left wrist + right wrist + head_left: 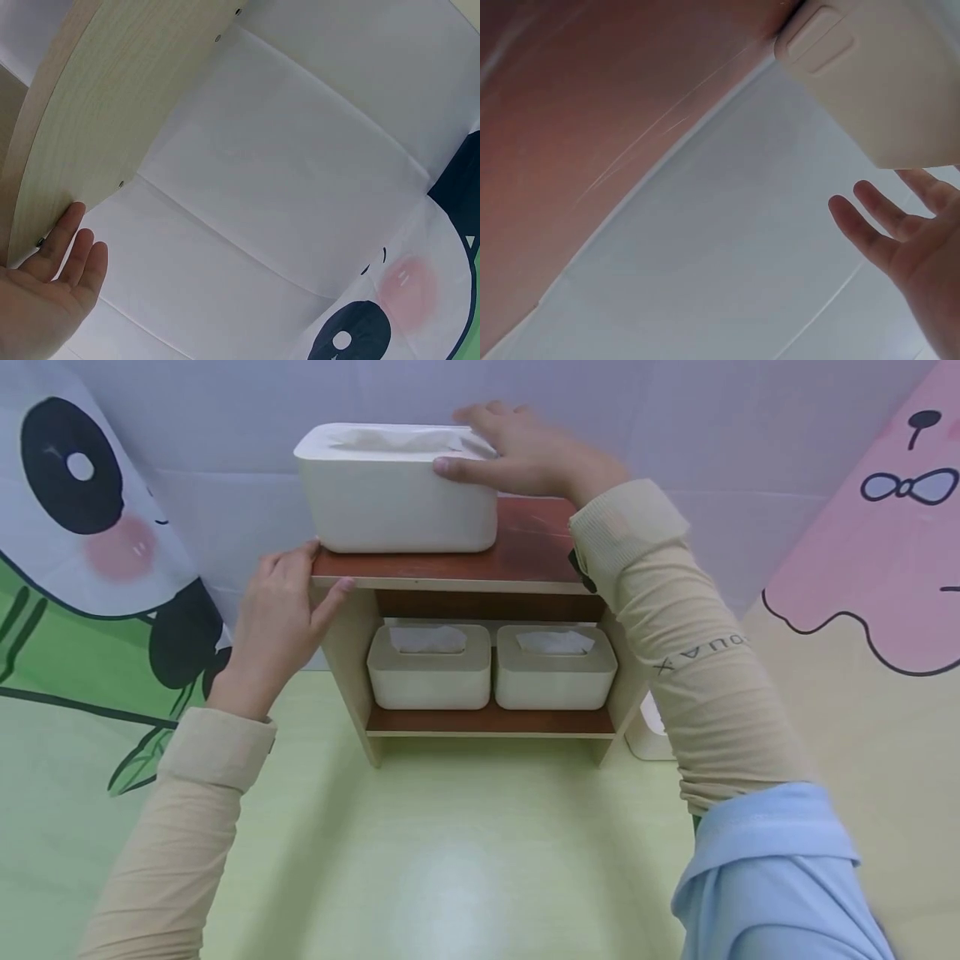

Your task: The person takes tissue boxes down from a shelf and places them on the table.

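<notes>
Though near left edge (322,568), tissue box (397,506) with room rightward on shelf (536,542)

The shelf unit's (536,539) top is reddish-brown; near its left edge, a tissue box (397,506) is plain white. Between pale wood side edges, 2 tissue boxes (429,687) are off-white. The beige right sleeve (697,677) bears dark lettering; the backdrop (750,435) is lavender-grey.

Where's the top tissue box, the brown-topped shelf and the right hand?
Top tissue box (401,508): head view, on its front side.
Shelf (534,541): head view, bare part of its top board.
Right hand (538,456): head view, back of the hand.
</notes>
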A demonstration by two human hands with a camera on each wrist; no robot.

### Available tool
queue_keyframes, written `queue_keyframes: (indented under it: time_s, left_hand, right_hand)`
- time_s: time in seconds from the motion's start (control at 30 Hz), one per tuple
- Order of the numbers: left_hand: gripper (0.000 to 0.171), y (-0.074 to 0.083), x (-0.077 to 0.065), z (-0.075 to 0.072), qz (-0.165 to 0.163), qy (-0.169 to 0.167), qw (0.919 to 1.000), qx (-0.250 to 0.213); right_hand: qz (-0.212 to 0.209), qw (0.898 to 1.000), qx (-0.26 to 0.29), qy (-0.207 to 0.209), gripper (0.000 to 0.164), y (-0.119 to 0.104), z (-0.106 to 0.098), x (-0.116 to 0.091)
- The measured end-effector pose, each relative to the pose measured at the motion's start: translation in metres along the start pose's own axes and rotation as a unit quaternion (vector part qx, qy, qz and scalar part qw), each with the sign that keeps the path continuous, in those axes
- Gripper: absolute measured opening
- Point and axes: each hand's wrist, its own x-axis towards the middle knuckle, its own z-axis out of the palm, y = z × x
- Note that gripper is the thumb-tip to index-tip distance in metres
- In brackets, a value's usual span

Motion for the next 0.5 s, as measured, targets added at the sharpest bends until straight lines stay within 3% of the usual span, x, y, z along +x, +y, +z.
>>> queue_keyframes:
  time_s: [0.5]
  left_hand:
    - [0.066, 0.000, -0.001, 0.002, 0.007, 0.006, 1.0000, -0.001]
  right_hand:
    - [-0.024, 0.999, 0.033, -0.029, 0.088, -0.008, 0.002, 0.014]
